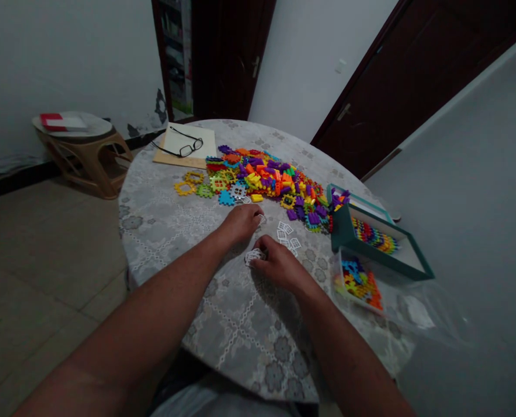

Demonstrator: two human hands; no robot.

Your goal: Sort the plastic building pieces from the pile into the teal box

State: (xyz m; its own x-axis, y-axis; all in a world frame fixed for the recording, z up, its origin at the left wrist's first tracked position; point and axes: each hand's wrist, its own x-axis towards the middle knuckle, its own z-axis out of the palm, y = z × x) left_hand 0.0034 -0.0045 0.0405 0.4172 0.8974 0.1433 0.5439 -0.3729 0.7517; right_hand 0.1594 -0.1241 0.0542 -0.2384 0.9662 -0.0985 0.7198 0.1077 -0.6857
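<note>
My right hand (275, 260) is closed on a small bunch of white window-frame pieces (254, 255), held low over the patterned tablecloth. Ahead of it and to the left, my left hand (241, 222) has its fingers pinched at a white piece (262, 219), partly hidden by the fingertips. Several loose white window pieces (282, 234) lie flat just beyond my right hand. Past both hands spreads a large pile of colourful plastic building pieces (275, 176). Near its left side lie a light grey window block (238, 191) and a blue toothed piece (226, 198).
A green box (407, 255) with rows of coloured pieces stands at the right, near a clear plastic tub (336, 272) holding more pieces. Eyeglasses (186, 150) rest on paper and a board (179, 160) at the far left. A stool (84, 153) stands beyond the table (153, 231).
</note>
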